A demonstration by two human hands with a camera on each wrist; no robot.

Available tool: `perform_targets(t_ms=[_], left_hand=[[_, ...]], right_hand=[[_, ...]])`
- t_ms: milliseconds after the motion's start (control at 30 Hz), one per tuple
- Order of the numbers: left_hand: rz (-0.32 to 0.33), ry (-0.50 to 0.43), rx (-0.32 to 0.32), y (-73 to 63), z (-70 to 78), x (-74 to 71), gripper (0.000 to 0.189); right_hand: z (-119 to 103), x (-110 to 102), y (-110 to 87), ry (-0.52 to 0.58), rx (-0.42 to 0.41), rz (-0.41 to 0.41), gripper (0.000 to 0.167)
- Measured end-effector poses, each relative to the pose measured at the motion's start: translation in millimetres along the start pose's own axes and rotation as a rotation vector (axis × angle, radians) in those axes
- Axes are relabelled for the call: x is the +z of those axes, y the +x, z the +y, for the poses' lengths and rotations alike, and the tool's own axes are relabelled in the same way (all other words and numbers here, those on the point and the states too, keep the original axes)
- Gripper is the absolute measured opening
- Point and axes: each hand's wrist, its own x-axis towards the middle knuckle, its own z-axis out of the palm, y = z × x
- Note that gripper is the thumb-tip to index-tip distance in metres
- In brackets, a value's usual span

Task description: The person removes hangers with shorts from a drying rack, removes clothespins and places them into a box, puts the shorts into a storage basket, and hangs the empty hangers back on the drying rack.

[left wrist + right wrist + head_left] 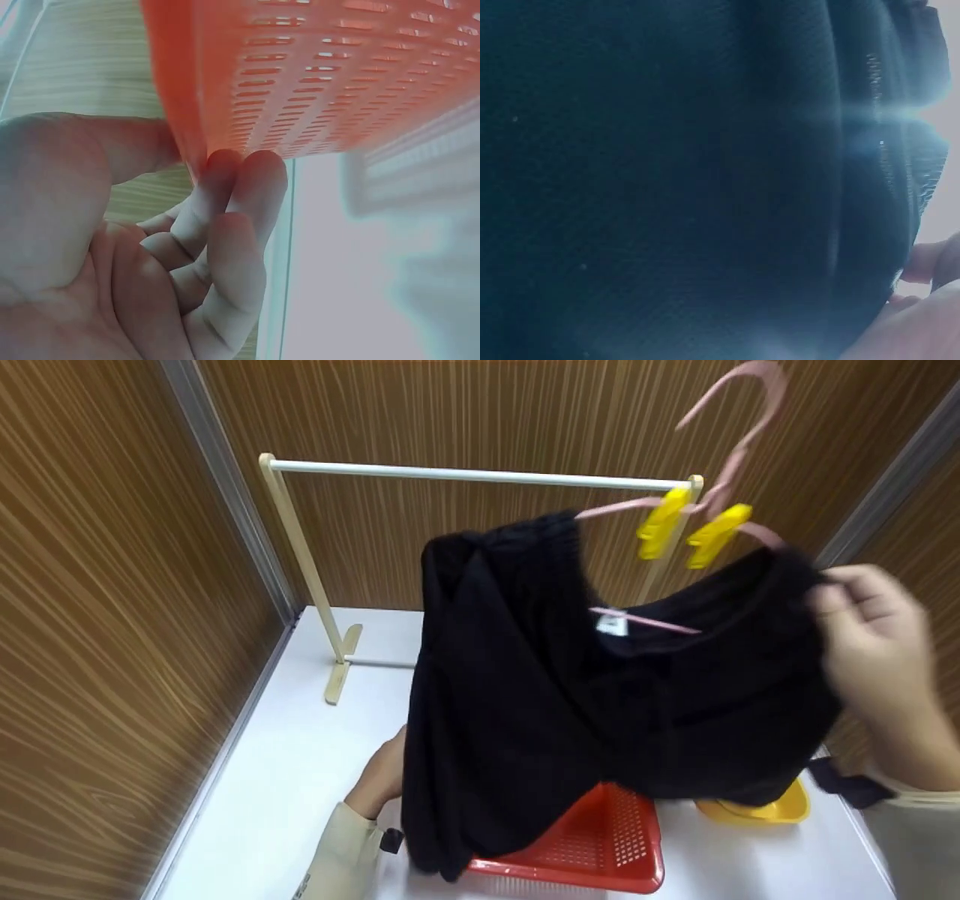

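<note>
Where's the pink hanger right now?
In the head view, the hanger is at upper right, two yellow clips on it, its lower bar inside the black garment.

1. White, flat tabletop (247, 780): extends beneath the rack and the container.
2. Freestanding rack with pale wooden posts and a white horizontal rail (450, 473): stands upright at the rear of the tabletop. The left post (304, 555) meets a flat wooden foot (337, 682); a thin white lower crossbar (379, 663) is partly hidden.
3. Yellow, round-cornered container (787, 808): rests at the right side; upper portion hidden.
4. Brown wood-grain panels: rear (360, 547), left (112, 622) and right (926, 585).
5. Grey strips: left (227, 487) and right (892, 472) corners between panels.
</note>
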Motion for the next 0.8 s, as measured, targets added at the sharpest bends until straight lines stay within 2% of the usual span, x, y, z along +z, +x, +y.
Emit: perform_targets(t_ms=[33,100,267,333,433,500,600,700,767,800], left_hand=[[0.001,-0.013,0.014,-0.1,-1.4,-0.3,0.049],[-0.002,-0.037,-0.011,-0.5,-4.9,-0.6,0.051],[0.065,0.029,-0.164,-0.2,-9.8,-5.5,0.038],[0.111,0.031,-0.183,0.3,-8.1,-8.4,0.032],[0.215,-0.002,-0.164,0.4,-4.0,-11.8,0.028],[0.333,-0.037,-0.134,-1.1,-1.5,-14.2,0.025],[0.584,-0.114,-0.057,-6.7,2.9,-20.1,0.015],[0.839,-0.188,0.113,-13.6,12.4,-29.1,0.010],[0.931,-0.202,0.241,-17.1,21.6,-34.8,0.016],[0.940,-0.196,0.294,-18.3,26.2,-36.7,0.020]], right_hand=[[5,6,-1.9,-0.060,-0.018,-0.028,0.018],[16,17,-7.1,-0.108,-0.053,-0.080,0.013],[36,48,-24.7,-0.141,-0.124,-0.171,0.011],[42,60,-33.2,-0.131,-0.130,-0.205,0.010],[51,75,-46.2,-0.071,-0.106,-0.255,0.010],[57,81,-55.7,-0.021,-0.081,-0.279,0.011],[65,85,-71.1,0.028,-0.022,-0.309,0.013],[73,86,-86.5,0.071,0.063,-0.358,0.014],[81,88,-95.3,0.095,0.123,-0.398,0.015],[86,88,-99.4,0.106,0.156,-0.418,0.015]])
